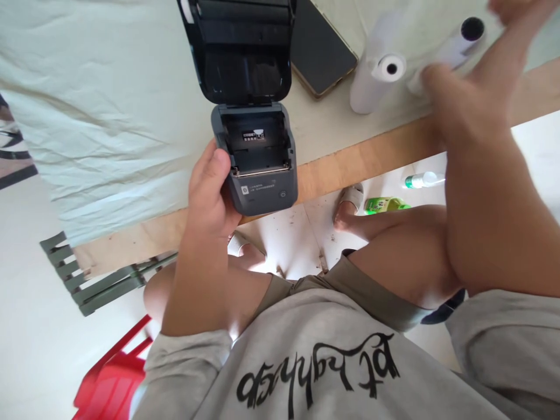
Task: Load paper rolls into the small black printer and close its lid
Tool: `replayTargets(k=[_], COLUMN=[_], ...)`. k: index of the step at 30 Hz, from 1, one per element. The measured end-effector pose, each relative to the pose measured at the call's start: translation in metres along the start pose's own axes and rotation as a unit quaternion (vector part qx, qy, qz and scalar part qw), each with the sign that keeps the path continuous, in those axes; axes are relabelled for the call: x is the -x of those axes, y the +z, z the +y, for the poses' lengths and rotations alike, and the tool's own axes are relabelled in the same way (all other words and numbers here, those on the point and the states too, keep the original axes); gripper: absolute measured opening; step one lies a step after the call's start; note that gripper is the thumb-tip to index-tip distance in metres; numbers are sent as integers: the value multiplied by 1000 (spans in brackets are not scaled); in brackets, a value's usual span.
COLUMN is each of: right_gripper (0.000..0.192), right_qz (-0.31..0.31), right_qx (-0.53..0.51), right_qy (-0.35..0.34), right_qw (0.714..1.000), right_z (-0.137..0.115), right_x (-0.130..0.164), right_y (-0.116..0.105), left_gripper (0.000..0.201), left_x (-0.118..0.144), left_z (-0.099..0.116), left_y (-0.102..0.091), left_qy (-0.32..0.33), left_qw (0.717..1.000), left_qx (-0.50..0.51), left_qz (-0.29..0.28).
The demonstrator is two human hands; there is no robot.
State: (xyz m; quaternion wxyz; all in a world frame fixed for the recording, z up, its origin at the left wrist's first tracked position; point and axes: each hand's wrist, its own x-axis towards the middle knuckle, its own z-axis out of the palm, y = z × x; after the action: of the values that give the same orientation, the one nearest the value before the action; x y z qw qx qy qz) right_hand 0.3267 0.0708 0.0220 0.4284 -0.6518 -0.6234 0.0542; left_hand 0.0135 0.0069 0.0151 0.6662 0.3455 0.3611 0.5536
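My left hand (209, 186) grips a dark grey label printer (265, 192) by its side, the thumb on the front corner. The printer's black lid (247, 64) is flipped up, and its paper bay shows a small black-and-white sticker inside and no roll. My right hand (475, 96), somewhat blurred, is spread with thumb and fingers apart beside a white roll (452, 49) with a dark hollow end. Whether it touches that roll I cannot tell. Left of it, on the table, are a small white paper roll (391, 68) and a taller white cylinder (365, 87).
A dark phone (321, 49) lies behind the printer on the pale cloth (109, 116). The wooden table edge (376, 149) runs in front. On the floor are a green package (385, 204) and a white-green bottle (423, 179). A red chair (111, 379) stands lower left.
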Motion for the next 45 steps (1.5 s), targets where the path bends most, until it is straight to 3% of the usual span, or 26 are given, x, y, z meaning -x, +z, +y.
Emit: replayTargets(k=[2,4,6,9,12,15,17,20,23,27,32,34,38,45], right_gripper=[54,51,60,55,44,50,56,66,59,23,34,32,13,12], right_qz=[32,3,-88,-149,-155,-149,-137,-114,-100,-159,-210,-214,-227,-265], right_qx=[-27,-34,-6,54,64,47,8,-118,-297,-443,-529,-536,-524,-516], right_qy=[-97,-129,-119,-71,-29,-37,-40,13,100,273,286,330,399,380], right_qw=[994,991,989,985,985,987,990,986,944,839,771,747,717,721], right_z=[-16,-34,-49,-61,-59,-55,-52,-50,-50,-56,-74,-79,-84,-91], right_x=[7,14,20,23,19,17,18,21,21,17,23,26,29,30], right_y=[-3,2,13,32,40,37,35,35,39,40,34,34,38,33], left_gripper=[28,31,32,32,31,30,30,30,29,28,25,24,26,25], left_x=[0,1,1,1,0,1,1,1,1,1,0,0,0,1], left_z=[0,0,1,1,1,1,1,1,0,0,0,1,1,2], left_y=[-1,-3,-4,-4,-4,-3,-3,-4,-5,-4,-3,-2,-1,0], left_qy=[10,9,4,8,16,12,7,-2,2,10,14,18,13,7], left_qw=[1000,999,999,998,998,999,999,999,999,1000,1000,999,999,999], left_qx=[-11,-31,-51,-60,-56,-44,-43,-43,-33,-18,-21,-29,-37,-32], left_qz=[3,7,13,21,15,3,2,7,4,-9,-9,-3,9,11])
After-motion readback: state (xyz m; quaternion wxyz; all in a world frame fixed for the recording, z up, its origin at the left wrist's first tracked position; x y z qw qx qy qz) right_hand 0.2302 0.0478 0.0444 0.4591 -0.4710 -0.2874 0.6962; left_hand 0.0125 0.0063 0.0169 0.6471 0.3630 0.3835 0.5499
